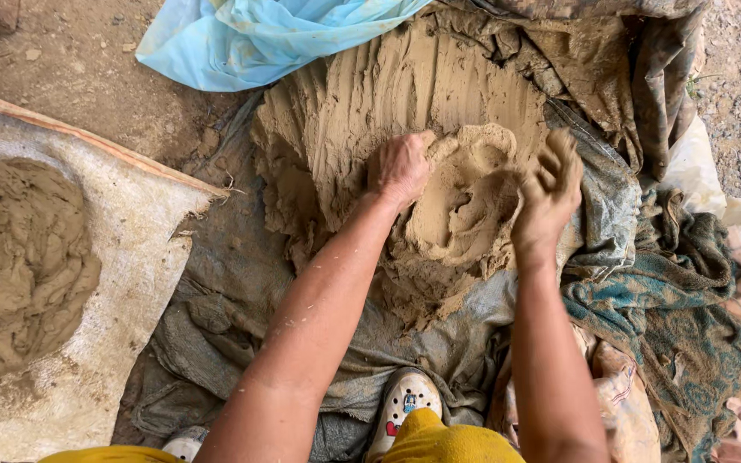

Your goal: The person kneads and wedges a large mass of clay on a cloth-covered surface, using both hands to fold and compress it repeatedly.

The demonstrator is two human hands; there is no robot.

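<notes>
While both arms reach forward from the bottom of the view, the hands work on a big mound of wet clay (405, 94) that lies on grey, mud-stained cloths (439, 343) on the ground. This mound has long parallel finger grooves on its upper face. At its lower front there is a softer, folded lump of clay (465, 206), and this lump sits between the two hands.

The left hand (398, 168) is pressed on the clay just at the left edge of the lump. Its fingers are bent and dig into the clay, so the hand is half closed; I cannot tell if it really grips a piece. The right hand (549, 184) is at the right edge of the lump, its fingers curled like a claw and covered with mud. It looks a little blurred, and I cannot tell if it holds any clay or only touches it.

To the left, well apart, a second pile of clay (19, 266) rests on a white sack sheet (139, 257). A light blue plastic sheet (250, 39) lies above the mound. On the right are a teal patterned cloth (679, 317) and brown rags (645, 77). Near the bottom edge a white shoe (405, 403) and yellow clothing (439, 441) of the person are visible.
</notes>
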